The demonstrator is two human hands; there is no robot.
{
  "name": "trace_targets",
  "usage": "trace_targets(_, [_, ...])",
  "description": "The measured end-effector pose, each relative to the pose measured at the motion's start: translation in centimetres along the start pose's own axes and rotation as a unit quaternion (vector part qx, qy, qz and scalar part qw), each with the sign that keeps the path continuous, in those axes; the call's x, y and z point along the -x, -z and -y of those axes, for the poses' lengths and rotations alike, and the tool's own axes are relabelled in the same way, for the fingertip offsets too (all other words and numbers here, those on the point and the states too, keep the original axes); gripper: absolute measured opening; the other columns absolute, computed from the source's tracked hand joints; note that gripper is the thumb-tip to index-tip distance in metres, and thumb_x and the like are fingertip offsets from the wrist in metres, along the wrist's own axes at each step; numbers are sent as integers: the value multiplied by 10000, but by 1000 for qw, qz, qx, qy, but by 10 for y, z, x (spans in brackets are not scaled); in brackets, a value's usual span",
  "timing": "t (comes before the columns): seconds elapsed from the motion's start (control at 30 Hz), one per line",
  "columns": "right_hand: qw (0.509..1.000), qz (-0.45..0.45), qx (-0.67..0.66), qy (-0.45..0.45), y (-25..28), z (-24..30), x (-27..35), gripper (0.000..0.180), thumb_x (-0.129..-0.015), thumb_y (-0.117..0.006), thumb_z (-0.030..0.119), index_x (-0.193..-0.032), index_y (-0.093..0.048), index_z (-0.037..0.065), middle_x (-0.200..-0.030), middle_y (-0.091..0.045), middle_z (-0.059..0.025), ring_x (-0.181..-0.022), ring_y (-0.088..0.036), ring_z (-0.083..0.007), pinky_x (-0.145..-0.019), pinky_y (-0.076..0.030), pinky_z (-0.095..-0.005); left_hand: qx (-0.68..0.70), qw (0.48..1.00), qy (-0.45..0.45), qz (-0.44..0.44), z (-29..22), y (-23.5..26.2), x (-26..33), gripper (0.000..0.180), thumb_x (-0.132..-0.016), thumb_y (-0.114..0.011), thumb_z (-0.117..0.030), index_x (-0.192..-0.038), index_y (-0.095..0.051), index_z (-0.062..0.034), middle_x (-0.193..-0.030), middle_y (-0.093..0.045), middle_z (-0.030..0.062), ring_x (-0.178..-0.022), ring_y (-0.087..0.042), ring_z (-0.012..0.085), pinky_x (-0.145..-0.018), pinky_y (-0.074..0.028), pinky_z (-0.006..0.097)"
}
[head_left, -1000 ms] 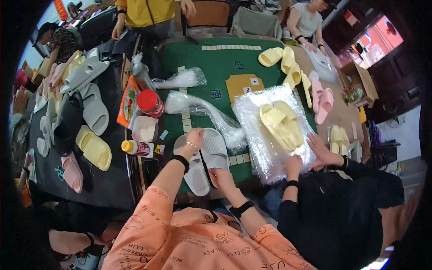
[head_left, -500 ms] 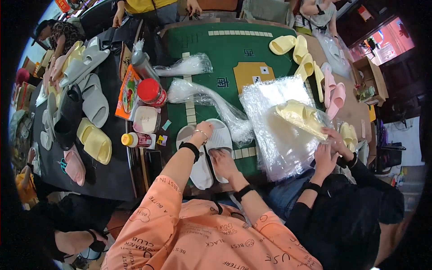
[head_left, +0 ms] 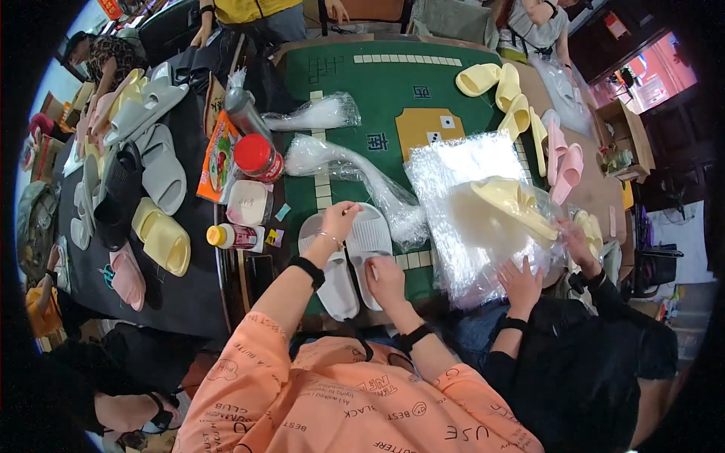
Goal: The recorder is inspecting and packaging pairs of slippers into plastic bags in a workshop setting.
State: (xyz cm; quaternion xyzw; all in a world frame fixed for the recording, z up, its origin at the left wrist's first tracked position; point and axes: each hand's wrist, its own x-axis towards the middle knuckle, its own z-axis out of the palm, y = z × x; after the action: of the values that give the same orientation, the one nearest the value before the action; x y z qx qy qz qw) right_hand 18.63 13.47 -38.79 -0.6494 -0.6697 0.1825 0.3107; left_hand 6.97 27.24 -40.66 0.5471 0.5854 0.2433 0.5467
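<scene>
The green table (head_left: 393, 113) is the landmark here, and at its near edge lie two grey slippers (head_left: 346, 257), side by side and touching, soles up as far as I can see. Both forearms of the person in the orange shirt come up from the lower edge and meet over this pair. The left hand (head_left: 337, 223) is bent at the wrist, its fingers curled down on the upper part of the slippers between the two; it presses or pinches there, but whether it really grips a slipper I cannot tell, because the fingertips are hidden under the hand. The right hand (head_left: 385, 278) lies lower, on the heel end of the right slipper, fingers loosely bent and resting on it; a closed grip is not visible here either. On the right side of the table a co-worker in black holds a large clear plastic bag (head_left: 476, 211) with a yellow slipper (head_left: 513, 204) inside; the bag's shine hides its shape partly. Left of the table, a dark side table (head_left: 189, 294) carries many slippers, and a red-lidded jar (head_left: 257, 156) stands at the edge between them. The far things bend toward the rim and are hard to make out.
</scene>
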Motion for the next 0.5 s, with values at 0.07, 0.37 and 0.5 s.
trace_targets(0.07, [996,-67,-47,-24,8,15,-15,126,-751,-542,75,-863,-521,22,-787,-567,-120,-726,-549,-272,-623,-443,-352,49,998,-33,1,-7,6,16,208,-789,-536,-218,-822,-627,-34,-784,-605,65,-701,-543,135,-644,-428,281])
trace_targets(0.37, [940,-6,-308,-149,24,54,-51,121,-805,-549,101,-879,-558,5,-714,-598,-54,-596,-512,-72,-553,-409,-215,291,949,-47,113,-43,31,73,173,-843,-487,-136,-866,-573,12,-783,-559,27,-630,-467,87,-600,-390,211])
trace_targets(0.5, [933,-43,-345,-88,38,64,-43,89,-810,-533,83,-838,-548,0,-659,-566,-66,-596,-520,-90,-549,-418,-233,526,844,30,98,-65,34,93,384,-879,-379,-389,-1066,-477,-68,-896,-474,75,-571,-348,118,-595,-338,241])
